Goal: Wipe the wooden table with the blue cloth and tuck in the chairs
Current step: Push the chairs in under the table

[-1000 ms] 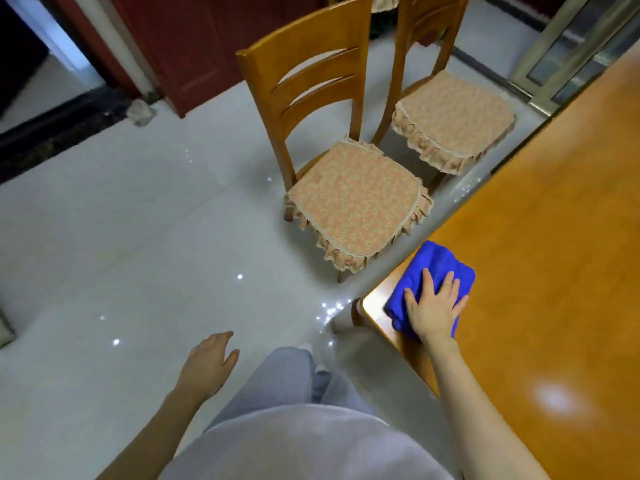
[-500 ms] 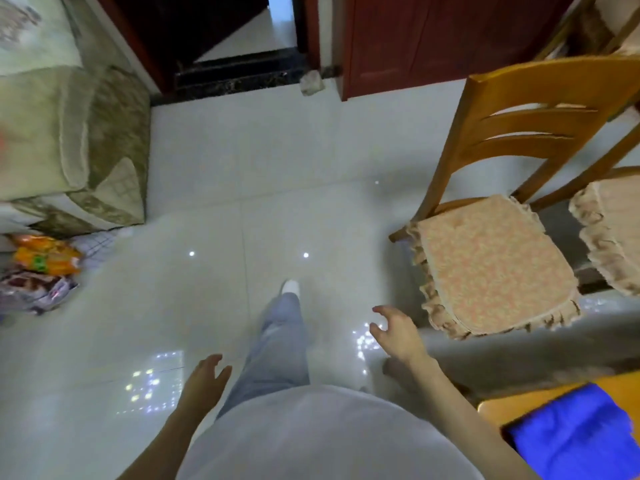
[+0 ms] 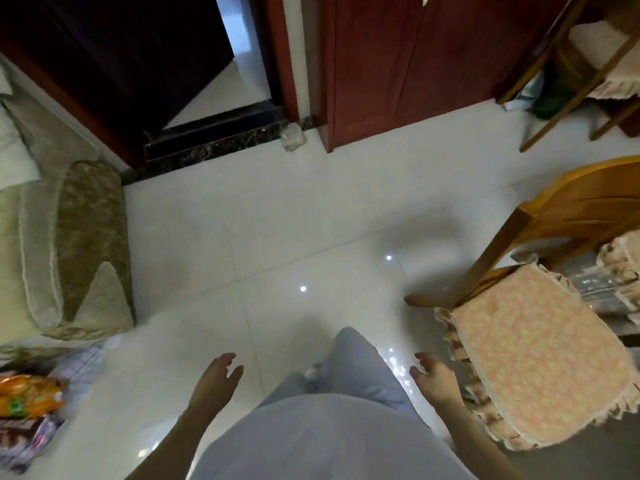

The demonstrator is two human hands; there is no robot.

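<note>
I've left the blue cloth on the worktop, both out of view now, so my left grip (image 3: 216, 381) and right grip (image 3: 433, 379) hang empty, fingers loose, the right just beside the cushioned wooden chair (image 3: 533, 368) to tuck in.

A honey-brown wooden chair (image 3: 568, 216) carries a peach, floral-patterned cushion (image 3: 530, 355) with a beige fringe, above glossy white floor tiles (image 3: 277, 237) and dark red doors (image 3: 398, 64).

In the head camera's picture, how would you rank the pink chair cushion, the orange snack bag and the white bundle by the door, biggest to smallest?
1. pink chair cushion
2. orange snack bag, cut off by the frame edge
3. white bundle
The bundle is farthest away, so its real size is unsure.
</note>
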